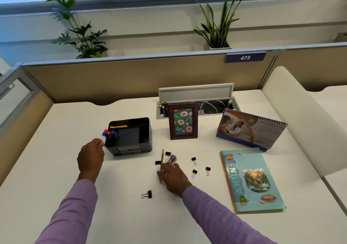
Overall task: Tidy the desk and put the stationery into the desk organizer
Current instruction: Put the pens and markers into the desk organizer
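L hand (90,156) at organizer (131,136) edge, R hand (173,179) on pencil (162,157).

"473" on partition sign (245,57) ("NEW": notebook (251,179))

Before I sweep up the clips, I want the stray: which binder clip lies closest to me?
The binder clip lying alone between both sleeves, nearer than the other clips.

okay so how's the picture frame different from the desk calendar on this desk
The picture frame stands tall and narrow; the desk calendar is wide and tent-shaped. The picture frame has a dark wooden border around a doughnut print; the desk calendar has a spiral binding, a photo and a date grid. Both stand upright at the back of the desk.
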Action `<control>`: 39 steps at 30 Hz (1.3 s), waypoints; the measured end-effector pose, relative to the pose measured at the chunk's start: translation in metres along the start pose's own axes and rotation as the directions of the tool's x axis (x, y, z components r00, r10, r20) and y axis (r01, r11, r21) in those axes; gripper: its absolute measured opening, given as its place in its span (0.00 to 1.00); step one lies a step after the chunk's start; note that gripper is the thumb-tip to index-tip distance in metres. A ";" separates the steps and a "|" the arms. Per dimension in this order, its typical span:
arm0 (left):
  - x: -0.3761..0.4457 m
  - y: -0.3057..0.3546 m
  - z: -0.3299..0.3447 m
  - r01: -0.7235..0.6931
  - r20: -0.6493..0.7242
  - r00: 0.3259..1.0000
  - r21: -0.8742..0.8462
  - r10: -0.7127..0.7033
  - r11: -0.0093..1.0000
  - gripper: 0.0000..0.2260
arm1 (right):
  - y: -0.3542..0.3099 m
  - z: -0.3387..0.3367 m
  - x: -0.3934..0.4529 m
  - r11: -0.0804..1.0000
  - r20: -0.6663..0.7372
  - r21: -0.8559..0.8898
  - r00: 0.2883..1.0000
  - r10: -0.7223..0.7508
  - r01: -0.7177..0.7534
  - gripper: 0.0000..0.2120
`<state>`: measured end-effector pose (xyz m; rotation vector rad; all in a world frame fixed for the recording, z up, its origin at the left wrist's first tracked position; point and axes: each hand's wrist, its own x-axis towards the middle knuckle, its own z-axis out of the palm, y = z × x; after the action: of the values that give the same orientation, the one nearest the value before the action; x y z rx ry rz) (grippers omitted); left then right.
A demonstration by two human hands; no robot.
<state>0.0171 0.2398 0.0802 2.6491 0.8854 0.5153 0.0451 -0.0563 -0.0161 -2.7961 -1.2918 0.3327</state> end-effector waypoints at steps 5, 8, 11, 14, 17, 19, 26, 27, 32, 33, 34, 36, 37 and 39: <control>0.001 -0.005 0.010 -0.002 0.076 0.997 0.061 -0.003 0.998 0.07 | 0.003 -0.001 0.003 0.991 0.023 -0.129 1.000 -0.021 0.024 0.15; 0.001 -0.006 0.012 0.002 0.108 0.994 0.075 -0.011 0.997 0.08 | 0.005 0.001 0.002 0.987 0.001 -0.159 1.000 -0.026 0.025 0.13; 0.001 -0.002 0.010 0.024 0.100 0.994 0.071 -0.031 0.997 0.10 | 0.007 0.002 0.004 0.976 -0.037 -0.213 0.998 -0.044 0.035 0.10; -0.003 -0.001 0.007 0.007 0.037 0.999 0.095 -0.011 0.995 0.14 | 0.008 -0.002 0.008 0.964 -0.039 -0.259 0.997 -0.063 0.051 0.08; -0.013 0.004 0.005 0.018 -0.033 0.999 0.095 -0.015 0.995 0.16 | 0.009 -0.006 0.010 0.946 -0.055 -0.319 0.995 -0.080 0.058 0.05; -0.022 0.009 0.004 0.032 -0.055 0.998 0.068 -0.028 0.997 0.17 | 0.008 -0.005 0.011 0.935 -0.046 -0.349 0.995 -0.084 0.063 0.04; -0.052 0.018 0.011 0.034 -0.050 0.998 0.005 -0.033 0.999 0.18 | 0.002 -0.005 0.012 0.937 -0.033 -0.342 0.996 -0.086 0.070 0.04; -0.055 0.020 0.011 0.036 -0.047 0.998 -0.001 -0.036 0.999 0.18 | 0.002 -0.005 0.011 0.937 -0.030 -0.341 0.996 -0.088 0.073 0.04; -0.062 0.027 0.012 0.029 -0.044 0.999 -0.029 -0.030 0.999 0.19 | 0.001 -0.006 0.010 0.941 -0.026 -0.325 0.994 -0.108 0.093 0.03; -0.063 0.028 0.012 0.026 -0.045 0.999 -0.033 -0.028 0.999 0.19 | 0.001 -0.006 0.009 0.940 -0.022 -0.326 0.994 -0.112 0.098 0.03; -0.064 0.028 0.012 0.024 -0.046 0.999 -0.035 -0.026 0.999 0.19 | 0.001 -0.006 0.008 0.940 -0.020 -0.325 0.993 -0.117 0.104 0.03; -0.066 0.029 0.012 0.014 -0.045 0.999 -0.035 -0.016 0.999 0.19 | 0.002 -0.007 0.006 0.943 -0.016 -0.317 0.993 -0.115 0.104 0.04; -0.067 0.030 0.013 0.012 -0.042 0.999 -0.035 -0.013 0.999 0.19 | 0.002 -0.007 0.006 0.946 -0.014 -0.310 0.994 -0.109 0.100 0.04; -0.070 0.030 0.015 0.012 -0.034 0.999 -0.036 -0.013 0.999 0.19 | 0.001 -0.006 0.005 0.948 -0.003 -0.305 0.995 -0.103 0.097 0.06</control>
<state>-0.0132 0.1713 0.0619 2.6081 0.8933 0.5695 0.0504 -0.0531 -0.0115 -2.9511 -1.5984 0.1082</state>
